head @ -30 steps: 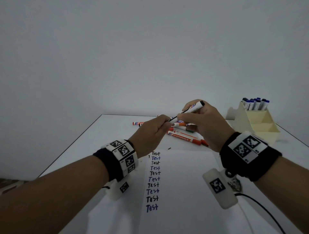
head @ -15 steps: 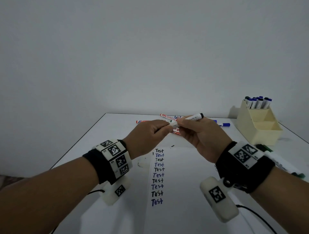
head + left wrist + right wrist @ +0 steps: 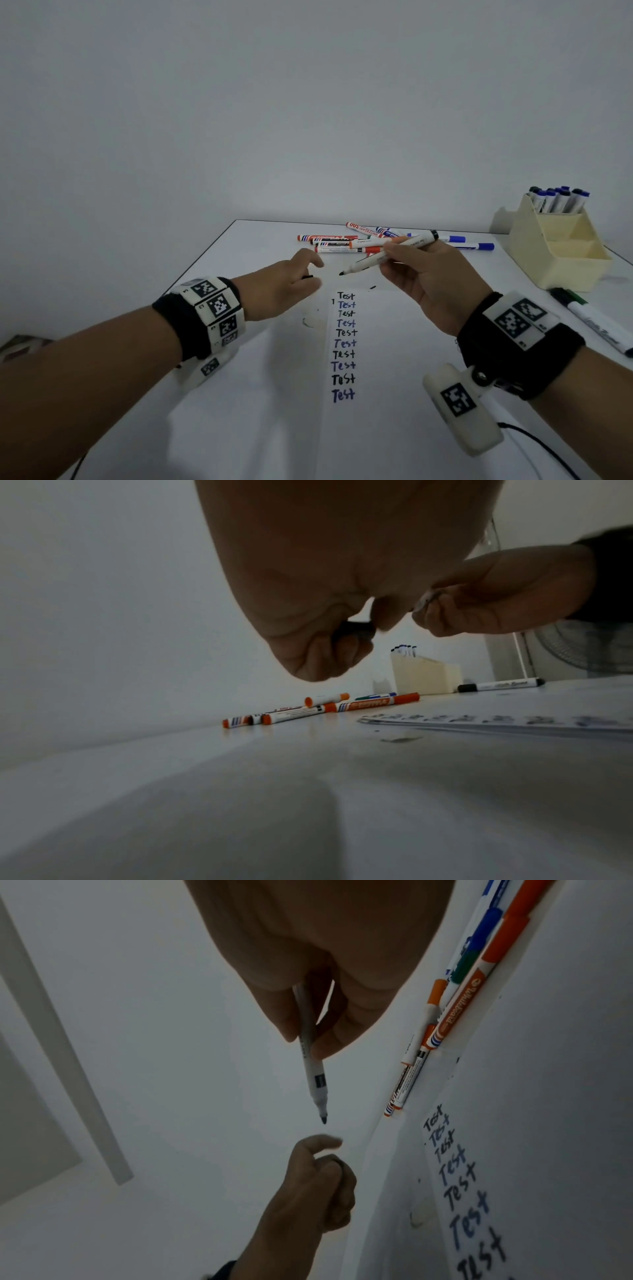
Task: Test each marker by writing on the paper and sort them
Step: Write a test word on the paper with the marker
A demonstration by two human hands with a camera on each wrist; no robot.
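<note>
Black cap (image 3: 352, 629) is off now, and my left hand (image 3: 286, 286) curls round it, pulled away from my right hand (image 3: 430, 274). Half a second ago both hands met. My right fingers (image 3: 337, 1039) pinch the marker (image 3: 387, 253), its bare tip just above the paper (image 3: 394, 342).

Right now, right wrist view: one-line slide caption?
Right hand holds uncapped marker above left hand gripping its cap.
</note>
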